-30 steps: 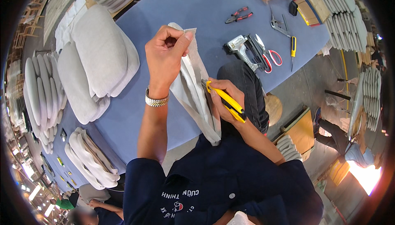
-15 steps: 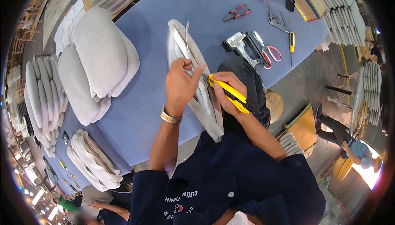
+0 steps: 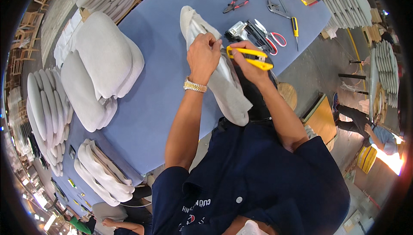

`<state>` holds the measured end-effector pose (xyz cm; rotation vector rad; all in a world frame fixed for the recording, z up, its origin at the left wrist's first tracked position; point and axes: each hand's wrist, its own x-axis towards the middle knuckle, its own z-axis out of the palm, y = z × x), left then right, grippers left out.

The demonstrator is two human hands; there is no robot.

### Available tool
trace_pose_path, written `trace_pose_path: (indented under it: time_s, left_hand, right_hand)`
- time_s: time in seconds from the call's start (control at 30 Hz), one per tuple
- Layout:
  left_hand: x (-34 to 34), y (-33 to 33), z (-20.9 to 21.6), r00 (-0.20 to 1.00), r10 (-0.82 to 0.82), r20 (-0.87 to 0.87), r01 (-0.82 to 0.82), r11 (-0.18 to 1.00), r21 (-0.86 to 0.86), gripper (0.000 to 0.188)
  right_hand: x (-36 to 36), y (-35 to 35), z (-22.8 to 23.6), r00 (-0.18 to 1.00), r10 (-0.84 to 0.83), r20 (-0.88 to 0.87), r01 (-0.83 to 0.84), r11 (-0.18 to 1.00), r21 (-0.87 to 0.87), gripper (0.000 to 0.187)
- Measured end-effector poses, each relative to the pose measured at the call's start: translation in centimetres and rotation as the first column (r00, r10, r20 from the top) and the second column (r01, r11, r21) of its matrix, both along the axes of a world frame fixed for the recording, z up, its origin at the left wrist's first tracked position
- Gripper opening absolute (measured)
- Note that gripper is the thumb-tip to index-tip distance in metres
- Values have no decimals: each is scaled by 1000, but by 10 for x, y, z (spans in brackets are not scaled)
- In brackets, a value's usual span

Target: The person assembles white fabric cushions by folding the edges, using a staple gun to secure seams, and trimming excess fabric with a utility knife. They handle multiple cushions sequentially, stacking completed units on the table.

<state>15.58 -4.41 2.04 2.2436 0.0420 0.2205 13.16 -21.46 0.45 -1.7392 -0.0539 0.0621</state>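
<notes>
A padded seat piece in light grey fabric (image 3: 230, 95) stands tilted on edge between the table and my lap, its folded fabric rim facing up. With fingers pinched together, my left hand (image 3: 204, 56) grips the fabric at this rim. My right hand (image 3: 251, 65) is closed round a yellow utility knife (image 3: 249, 51) with a darker middle, its front end close to my left fingertips. The blade and the exact spot it touches are hidden.
On the blue table (image 3: 150, 119) lie pliers (image 3: 235, 4), a staple gun (image 3: 238, 32), red-handled scissors (image 3: 273, 37), an air blow gun (image 3: 275, 9) and a yellow screwdriver (image 3: 295, 26). Grey cushions (image 3: 105, 54) are piled at left. A wooden stool (image 3: 287, 95) stands right. Other people work nearby.
Both hands have moved farther up along the seat piece, away from my body. The piece has turned, showing more of its grey side. The knife remains in my right hand.
</notes>
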Motion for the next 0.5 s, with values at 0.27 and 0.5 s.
trace_pose_path:
  time_s: [0.27,0.5]
  left_hand:
    - [-25,14,1,998,-47,-46,39,987,-153,30]
    - [-29,39,11,987,-124,-104,106,980,-170,29]
  right_hand:
    - [-30,-10,-2,982,72,174,-69,997,-25,24]
    - [-37,20,3,943,34,330,-18,999,-49,22]
